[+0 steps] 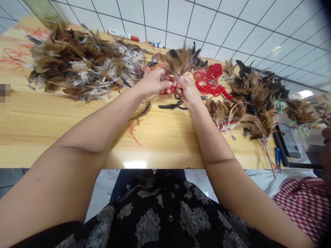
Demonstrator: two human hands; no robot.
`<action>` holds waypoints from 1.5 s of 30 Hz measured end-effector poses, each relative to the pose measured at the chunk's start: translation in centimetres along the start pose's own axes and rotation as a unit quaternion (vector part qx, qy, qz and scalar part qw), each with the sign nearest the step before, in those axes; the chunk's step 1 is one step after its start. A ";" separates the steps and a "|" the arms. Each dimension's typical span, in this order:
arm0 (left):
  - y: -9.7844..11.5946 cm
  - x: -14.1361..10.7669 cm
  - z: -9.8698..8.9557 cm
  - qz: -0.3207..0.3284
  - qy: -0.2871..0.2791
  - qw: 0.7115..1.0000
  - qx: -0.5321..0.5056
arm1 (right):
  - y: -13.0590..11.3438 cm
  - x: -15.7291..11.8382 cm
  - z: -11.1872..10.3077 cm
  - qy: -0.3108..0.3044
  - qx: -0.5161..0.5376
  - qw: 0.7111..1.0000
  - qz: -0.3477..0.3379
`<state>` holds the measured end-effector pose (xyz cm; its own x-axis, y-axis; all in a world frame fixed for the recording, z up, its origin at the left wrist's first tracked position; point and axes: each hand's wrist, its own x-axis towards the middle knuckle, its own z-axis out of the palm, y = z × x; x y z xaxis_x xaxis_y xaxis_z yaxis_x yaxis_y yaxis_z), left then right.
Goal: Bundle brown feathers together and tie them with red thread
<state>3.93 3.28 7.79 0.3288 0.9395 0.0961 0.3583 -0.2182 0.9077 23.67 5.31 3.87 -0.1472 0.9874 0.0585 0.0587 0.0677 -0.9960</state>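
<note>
A bundle of brown feathers [179, 62] stands fanned out above my hands near the middle of the table. My right hand [188, 90] is closed round its base. Just left of it, my left hand [156, 83] has its fingers bent and pinched on red string [168, 91], close to the bundle's base. More red string [210, 81] lies in a tangled heap to the right of my right hand. Dark-handled scissors [178, 105] lie on the table below my hands, partly hidden by my right hand.
Loose feathers [85, 65] cover the table's left side. Tied feather bundles [254, 89] lie at the right, near blue-handled pliers [278, 159] and a dark tray [284, 162]. A red-capped marker [123, 35] lies by the tiled wall. Checked cloth [305, 206] shows at lower right.
</note>
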 end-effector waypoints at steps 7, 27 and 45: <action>-0.7 0.5 -0.5 0.025 0.022 0.985 0.169 | 0.6 0.3 -1.4 0.067 -0.343 0.931 -0.100; 1.0 -1.2 1.7 0.192 0.062 0.894 0.400 | -3.0 -3.0 0.2 0.025 -0.514 0.851 -0.101; -2.3 2.5 -2.3 0.303 0.039 0.905 0.298 | -6.2 -4.9 0.8 -0.115 -0.631 0.759 -0.117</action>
<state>1.90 6.74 6.84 0.5681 0.6111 0.5512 0.5482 -0.7805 0.3004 23.19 -0.05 9.65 -0.4588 0.8862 0.0652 0.8812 0.4632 -0.0946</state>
